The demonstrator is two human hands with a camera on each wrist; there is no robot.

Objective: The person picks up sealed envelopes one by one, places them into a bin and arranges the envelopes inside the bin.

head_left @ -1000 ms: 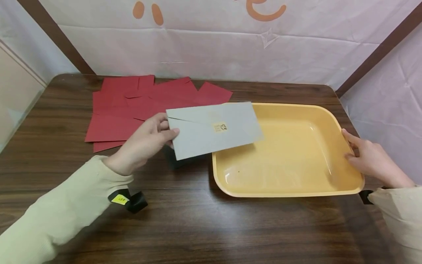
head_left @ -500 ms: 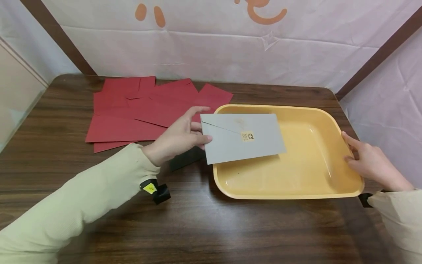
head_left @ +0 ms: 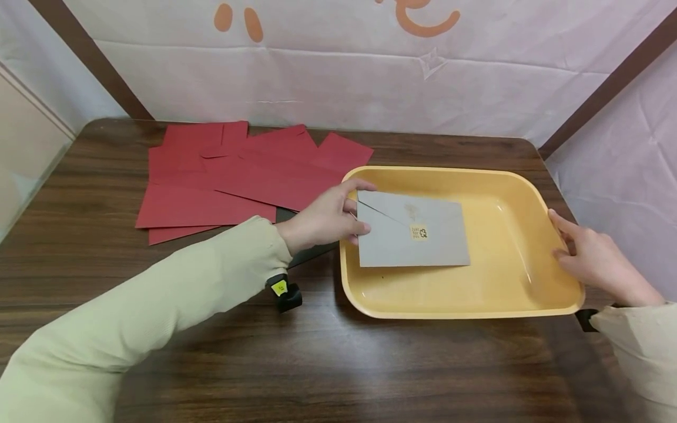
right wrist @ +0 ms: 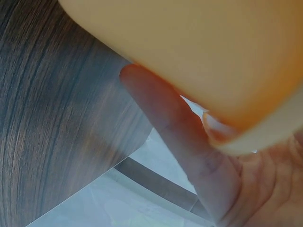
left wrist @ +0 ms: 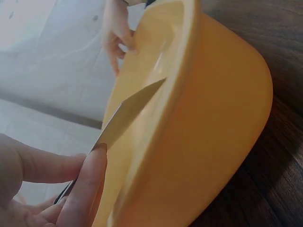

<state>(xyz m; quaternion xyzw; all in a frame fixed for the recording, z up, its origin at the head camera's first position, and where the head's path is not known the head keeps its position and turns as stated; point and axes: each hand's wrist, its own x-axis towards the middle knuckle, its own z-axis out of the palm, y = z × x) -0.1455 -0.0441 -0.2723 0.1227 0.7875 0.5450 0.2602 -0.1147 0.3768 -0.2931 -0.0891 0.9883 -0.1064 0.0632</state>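
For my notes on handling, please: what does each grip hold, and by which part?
In the head view, the left grip pinches the grey envelope by its left end; the right grip holds the yellow tray by its right rim.

Dark sheet partly hidden, possibly an envelope, tray cropped in right-wrist view

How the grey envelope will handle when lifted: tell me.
The grey envelope looks light for its size: the left hand pinches it by one end alone. It is probably fairly stiff yet bendable, since it spreads nearly flat beyond that grip. It seems unlikely to roll, being flat and thin-edged in the left wrist view.
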